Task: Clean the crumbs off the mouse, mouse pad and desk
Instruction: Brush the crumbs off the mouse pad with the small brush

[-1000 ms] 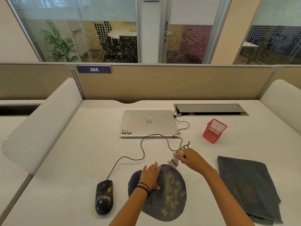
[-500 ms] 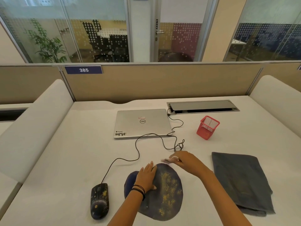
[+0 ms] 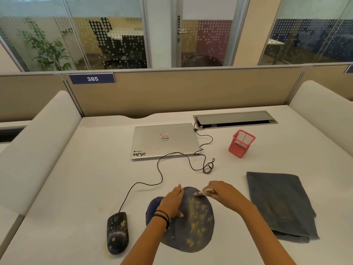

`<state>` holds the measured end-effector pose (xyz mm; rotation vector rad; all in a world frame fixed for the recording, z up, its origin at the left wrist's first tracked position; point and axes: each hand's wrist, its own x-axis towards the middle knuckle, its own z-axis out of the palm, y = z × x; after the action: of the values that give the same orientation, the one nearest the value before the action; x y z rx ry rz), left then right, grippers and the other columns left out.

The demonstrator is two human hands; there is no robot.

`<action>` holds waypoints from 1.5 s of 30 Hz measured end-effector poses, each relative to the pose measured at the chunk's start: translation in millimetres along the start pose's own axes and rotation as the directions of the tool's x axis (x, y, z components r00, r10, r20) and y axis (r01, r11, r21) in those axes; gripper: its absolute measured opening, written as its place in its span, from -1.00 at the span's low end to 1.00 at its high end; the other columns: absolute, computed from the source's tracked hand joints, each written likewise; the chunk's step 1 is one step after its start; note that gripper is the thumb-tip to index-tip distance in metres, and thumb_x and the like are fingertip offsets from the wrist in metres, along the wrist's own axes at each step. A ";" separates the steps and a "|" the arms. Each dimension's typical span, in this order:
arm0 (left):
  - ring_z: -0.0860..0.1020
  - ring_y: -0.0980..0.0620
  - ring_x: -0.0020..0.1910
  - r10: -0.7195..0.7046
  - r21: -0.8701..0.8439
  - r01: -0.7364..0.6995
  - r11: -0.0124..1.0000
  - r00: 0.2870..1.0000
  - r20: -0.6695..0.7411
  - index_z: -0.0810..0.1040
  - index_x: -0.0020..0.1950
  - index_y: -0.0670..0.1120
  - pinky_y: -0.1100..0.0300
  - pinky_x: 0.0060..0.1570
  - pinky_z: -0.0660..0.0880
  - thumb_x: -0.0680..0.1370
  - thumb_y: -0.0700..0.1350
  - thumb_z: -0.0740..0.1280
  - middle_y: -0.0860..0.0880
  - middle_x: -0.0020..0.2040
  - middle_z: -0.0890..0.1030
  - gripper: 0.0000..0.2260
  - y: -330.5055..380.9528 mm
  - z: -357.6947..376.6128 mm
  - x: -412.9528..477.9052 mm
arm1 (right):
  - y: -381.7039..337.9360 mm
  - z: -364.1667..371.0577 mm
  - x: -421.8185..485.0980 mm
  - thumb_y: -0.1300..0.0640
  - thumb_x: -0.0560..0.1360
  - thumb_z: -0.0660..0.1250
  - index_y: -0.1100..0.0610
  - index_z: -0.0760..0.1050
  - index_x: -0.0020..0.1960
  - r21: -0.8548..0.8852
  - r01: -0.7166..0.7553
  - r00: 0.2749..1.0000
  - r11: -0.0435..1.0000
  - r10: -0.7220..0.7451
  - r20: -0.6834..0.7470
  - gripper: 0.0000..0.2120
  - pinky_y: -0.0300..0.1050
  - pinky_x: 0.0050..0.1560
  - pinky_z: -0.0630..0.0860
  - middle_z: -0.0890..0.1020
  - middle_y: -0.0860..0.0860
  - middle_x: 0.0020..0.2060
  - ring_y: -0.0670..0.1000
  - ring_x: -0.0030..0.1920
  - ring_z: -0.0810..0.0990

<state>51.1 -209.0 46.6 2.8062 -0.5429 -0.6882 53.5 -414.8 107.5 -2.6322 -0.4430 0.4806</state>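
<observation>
A dark round mouse pad [image 3: 193, 236] lies on the white desk [image 3: 76, 197], strewn with yellow crumbs [image 3: 196, 217]. My left hand [image 3: 172, 202] rests flat on the pad's left part, fingers straight. My right hand [image 3: 222, 191] grips a small brush [image 3: 201, 193] with its pale bristles at the pad's far edge. A black wired mouse [image 3: 117, 232] with yellow crumbs on it sits left of the pad.
A closed silver laptop [image 3: 164, 139] lies behind, with the mouse cable [image 3: 162, 169] looping across the desk. A red mesh pen holder [image 3: 241, 143] stands at the right, a folded grey towel [image 3: 278, 203] lies right of the pad. Padded dividers flank both sides.
My right hand has lowered the brush from above the desk onto the pad's far edge, moving left. My left hand stays pressed on the pad.
</observation>
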 end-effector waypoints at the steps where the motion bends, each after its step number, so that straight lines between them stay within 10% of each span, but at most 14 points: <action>1: -0.07 -0.09 0.56 0.007 -0.007 -0.007 1.000 1.000 0.006 -0.13 0.55 -0.17 0.10 0.53 -0.03 0.53 -0.07 0.36 -0.12 0.57 -0.16 -0.19 -0.5 -0.5 -0.3 | -1.4 1.6 -1.8 -0.13 0.55 0.17 0.09 0.58 0.15 -0.004 -0.015 0.999 1.000 0.015 0.035 -0.61 -0.19 0.04 0.42 0.59 0.04 0.05 -0.01 0.02 0.53; 38: -0.08 -0.09 0.56 0.004 0.048 -0.006 0.999 0.999 0.040 -0.16 0.55 -0.16 0.04 0.53 0.01 0.53 -0.01 0.35 -0.12 0.57 -0.18 -0.18 -5.1 2.3 3.7 | -7.1 4.6 -24.5 -0.16 0.54 0.17 0.15 0.61 0.04 0.037 -0.128 0.992 0.991 0.127 0.024 -0.58 -0.12 0.08 0.48 0.66 0.08 0.01 0.04 0.00 0.59; 45: -0.09 -0.09 0.56 0.005 0.044 -0.007 0.999 0.999 0.043 -0.16 0.55 -0.15 0.04 0.53 0.01 0.52 -0.02 0.36 -0.12 0.57 -0.19 -0.17 -5.7 2.5 3.8 | -9.2 5.3 -25.4 -0.12 0.57 0.15 0.04 0.59 0.11 -0.007 -0.111 0.992 0.994 0.110 -0.063 -0.66 -0.38 -0.10 0.34 0.65 0.01 0.05 -0.04 0.01 0.54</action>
<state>54.8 -205.6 41.3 2.8356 -0.5810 -0.7451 26.7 -414.7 113.8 -2.6843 -0.2819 0.4294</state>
